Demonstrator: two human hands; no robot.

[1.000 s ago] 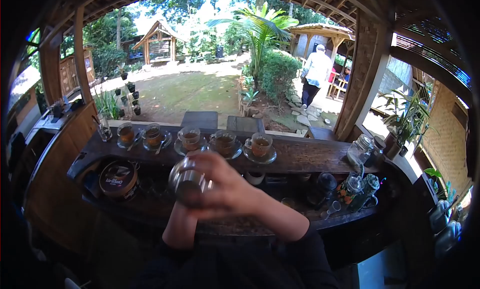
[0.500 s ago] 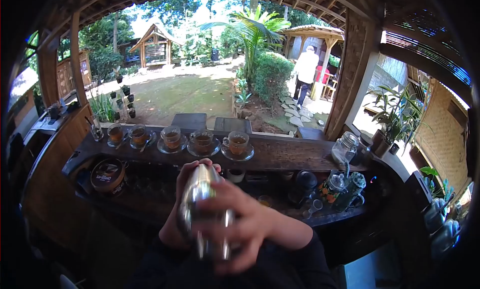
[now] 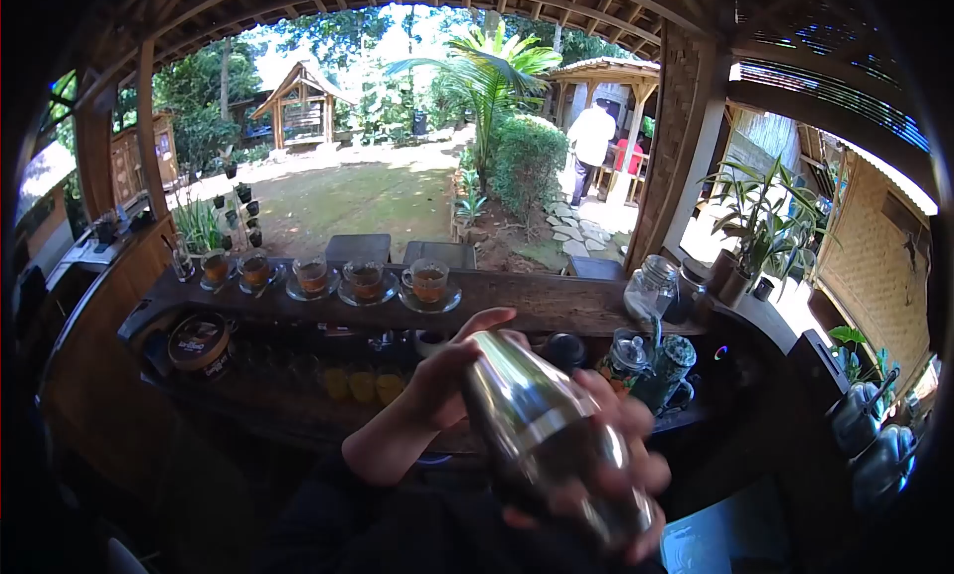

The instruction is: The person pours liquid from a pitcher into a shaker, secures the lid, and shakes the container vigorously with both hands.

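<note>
A shiny metal shaker (image 3: 527, 405) is tilted in front of my body, its upper end toward the counter and its lower end toward the bottom right. My left hand (image 3: 447, 375) grips the upper end from the left, thumb and fingers around it. Around the lower end wraps my right hand (image 3: 621, 455), blurred by motion, its palm hidden behind the metal. Beyond the shaker, several glass cups of brown drink on saucers, one of them a cup (image 3: 428, 281) at the row's right end, line the wooden counter (image 3: 527, 301).
A glass jar (image 3: 651, 288) and a potted plant (image 3: 760, 226) stand at the right. On the lower shelf are a round tub (image 3: 199, 345), several glasses of yellow liquid (image 3: 362, 383) and a green mug (image 3: 668, 373). Outside, a person (image 3: 591, 147) in white is on the stone path.
Both hands and the shaker have moved right, and the shaker now leans with its lower end to the right. The view has shifted, so the counter items appear further left. Yellow glasses have come into view.
</note>
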